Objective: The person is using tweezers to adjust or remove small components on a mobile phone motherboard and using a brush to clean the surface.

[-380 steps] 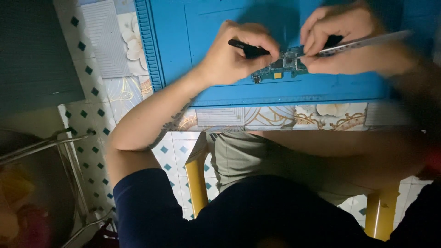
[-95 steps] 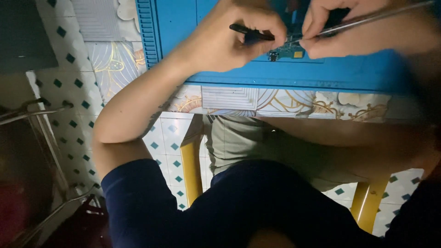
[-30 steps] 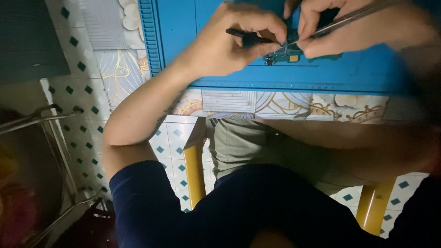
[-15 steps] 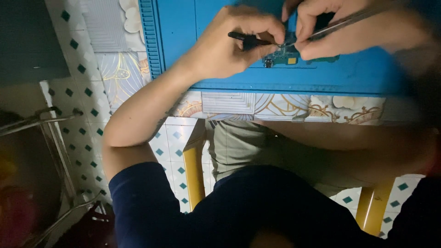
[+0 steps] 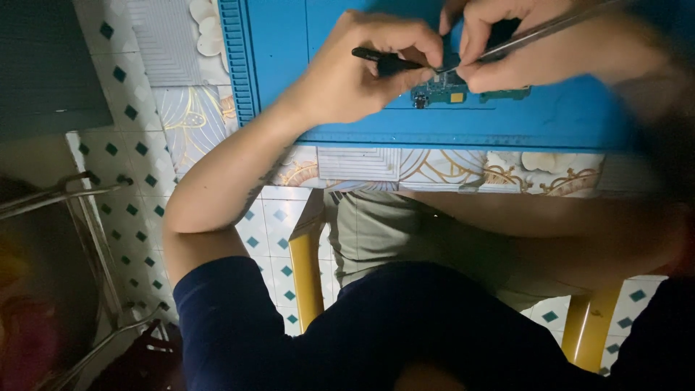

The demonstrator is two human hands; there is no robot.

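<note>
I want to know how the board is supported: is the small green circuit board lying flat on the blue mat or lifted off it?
Flat on the mat, apparently: the circuit board lies against the blue mat, both hands above it.

No packages, no labels, no signs and no screens in this shot. Nothing wrapped or boxed lies on the blue work mat (image 5: 507, 116), nothing of that kind sits beside it on the patterned tabletop, and none shows below it by the tiled floor.
</note>
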